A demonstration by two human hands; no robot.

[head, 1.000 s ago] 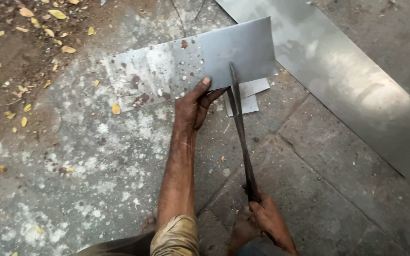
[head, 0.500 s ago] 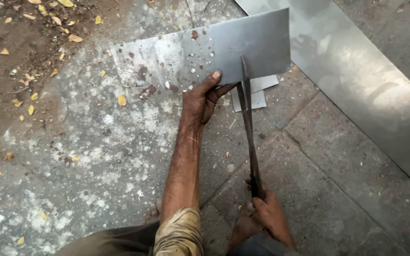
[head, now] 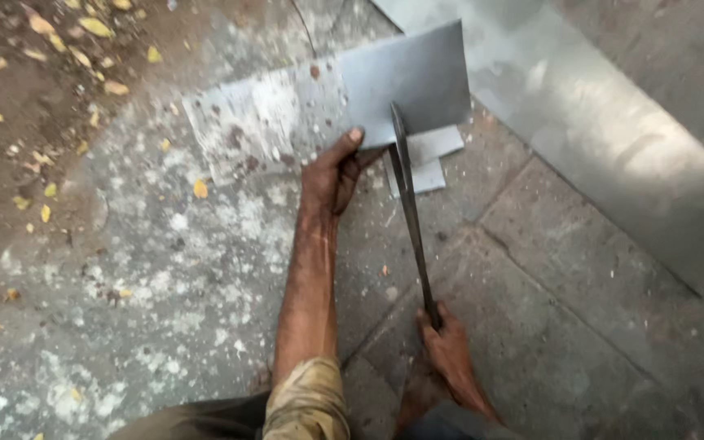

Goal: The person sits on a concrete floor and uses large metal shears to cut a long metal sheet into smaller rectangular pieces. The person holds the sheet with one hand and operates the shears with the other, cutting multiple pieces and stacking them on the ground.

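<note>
Gripping the near edge of a grey metal sheet, the left hand has its thumb on top and fingers curled under, holding the sheet lifted off the ground and tilted. The right hand is closed round the handles of long metal shears, low near the body; the blades reach up to the sheet's lower edge and bite into it just right of the left thumb. Compared with half a second ago the sheet sits about where it was, slightly more tilted toward the camera, and the shear tips look a little further into the metal; a second ago the sheet was lower and flatter. Small offcut pieces lie on the stone pavement under the cut. A large metal panel lies to the right, well apart from the hands. Yellow leaves dot the dirt at left.
</note>
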